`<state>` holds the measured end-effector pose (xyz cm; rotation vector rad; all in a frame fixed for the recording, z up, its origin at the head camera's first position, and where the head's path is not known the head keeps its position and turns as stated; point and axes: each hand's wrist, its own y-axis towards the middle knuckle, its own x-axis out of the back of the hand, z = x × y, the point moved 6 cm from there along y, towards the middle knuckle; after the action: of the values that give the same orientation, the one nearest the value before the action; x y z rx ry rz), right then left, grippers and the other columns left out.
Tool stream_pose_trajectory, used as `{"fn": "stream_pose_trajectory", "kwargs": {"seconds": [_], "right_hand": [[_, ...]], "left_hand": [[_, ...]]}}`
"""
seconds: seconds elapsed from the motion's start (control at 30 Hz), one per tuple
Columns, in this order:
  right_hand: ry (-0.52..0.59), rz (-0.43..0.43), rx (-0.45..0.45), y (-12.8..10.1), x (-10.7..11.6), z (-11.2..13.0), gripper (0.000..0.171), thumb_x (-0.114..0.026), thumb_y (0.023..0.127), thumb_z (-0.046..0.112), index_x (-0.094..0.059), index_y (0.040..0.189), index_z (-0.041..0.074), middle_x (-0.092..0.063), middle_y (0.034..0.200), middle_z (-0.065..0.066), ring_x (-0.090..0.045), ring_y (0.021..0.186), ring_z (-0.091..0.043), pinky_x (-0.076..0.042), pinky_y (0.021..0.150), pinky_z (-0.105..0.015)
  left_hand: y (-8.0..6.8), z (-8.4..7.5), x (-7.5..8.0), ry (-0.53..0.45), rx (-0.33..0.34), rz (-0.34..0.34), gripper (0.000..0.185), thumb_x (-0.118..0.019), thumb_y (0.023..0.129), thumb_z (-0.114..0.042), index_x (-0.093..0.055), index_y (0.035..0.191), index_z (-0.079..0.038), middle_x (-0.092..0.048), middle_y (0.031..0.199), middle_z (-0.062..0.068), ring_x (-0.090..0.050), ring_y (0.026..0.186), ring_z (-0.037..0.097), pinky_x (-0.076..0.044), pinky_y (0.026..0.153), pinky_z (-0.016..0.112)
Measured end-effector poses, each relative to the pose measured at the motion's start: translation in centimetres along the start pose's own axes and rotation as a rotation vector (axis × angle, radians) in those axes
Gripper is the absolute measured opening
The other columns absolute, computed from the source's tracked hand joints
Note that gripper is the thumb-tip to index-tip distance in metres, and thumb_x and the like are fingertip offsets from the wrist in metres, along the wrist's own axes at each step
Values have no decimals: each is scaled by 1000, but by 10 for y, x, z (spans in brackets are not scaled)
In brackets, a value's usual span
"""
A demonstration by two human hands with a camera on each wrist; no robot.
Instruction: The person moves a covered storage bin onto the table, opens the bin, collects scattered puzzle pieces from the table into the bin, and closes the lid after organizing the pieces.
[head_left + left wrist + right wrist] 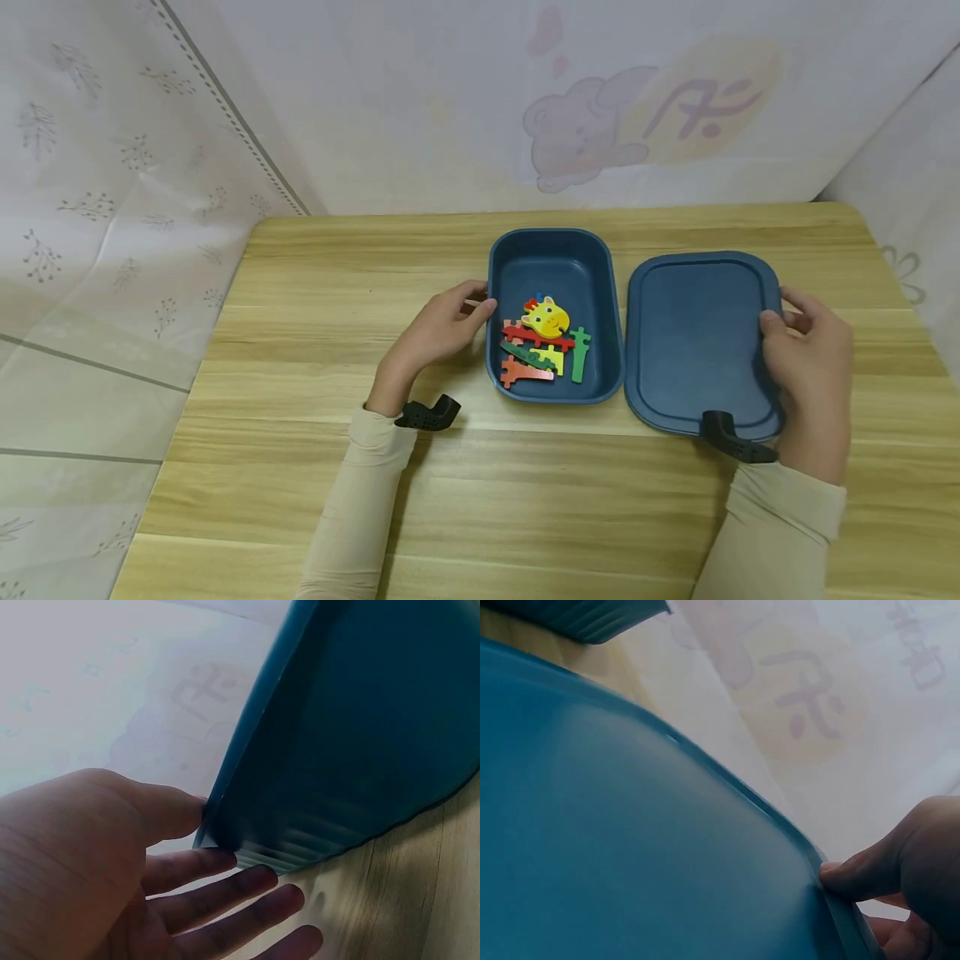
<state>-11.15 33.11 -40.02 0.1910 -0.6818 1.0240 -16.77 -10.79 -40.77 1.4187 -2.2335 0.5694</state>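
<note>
A dark blue box (558,275) stands uncovered on the table. Inside lie colourful puzzle pieces (580,354), among them a yellow giraffe-head piece (547,317), grouped toward the near half. My left hand (450,323) is at the box's left side; in the left wrist view its thumb touches the rim and the fingers (247,922) spread loosely beside the wall. To the right of the box is its matching blue lid (697,342). My right hand (813,367) pinches the lid's right edge, thumb on top and the other fingers mostly hidden behind.
Both objects are over a light wood-grain table (450,517). A pale printed curtain (420,108) hangs behind the table's far edge, with more patterned cloth (97,250) at the left. Black wrist mounts (429,413) sit on both forearms.
</note>
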Motion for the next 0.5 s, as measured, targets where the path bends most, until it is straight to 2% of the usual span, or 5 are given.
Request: {"fn": "stream_pose_trajectory", "kwargs": {"seconds": [0.1,0.27,0.4,0.5], "right_hand": [[116,-18,-21,-2,6,-1,55,-60,104,16,-51,158,24,-55,89,26,-59,65,16,-47,60,-4],[315,-36,-87,-6,14,-3,54,-63,102,10,-58,153,26,-58,94,20,-60,66,13,-47,59,-5],[453,-46,-145,-8,18,-6,52,-66,101,10,-61,150,25,-59,100,14,-58,77,7,-47,61,-4],[461,-44,-159,-8,18,-7,51,-68,101,12,-62,149,26,-59,101,15,-54,88,3,-46,66,-3]], "left_hand": [[1,-2,0,1,-25,-11,47,-53,112,-32,-55,151,-6,-65,148,12,-65,135,31,-54,115,49],[2,-4,-1,16,-60,-26,43,-54,112,-27,-57,148,-4,-67,144,14,-67,132,31,-54,114,49],[3,-5,-1,28,-67,-35,43,-54,112,-27,-59,147,-4,-70,141,13,-68,130,30,-55,113,49],[2,-5,-1,29,-67,-40,42,-54,111,-26,-59,147,-3,-71,139,13,-69,129,29,-55,113,48]]}}
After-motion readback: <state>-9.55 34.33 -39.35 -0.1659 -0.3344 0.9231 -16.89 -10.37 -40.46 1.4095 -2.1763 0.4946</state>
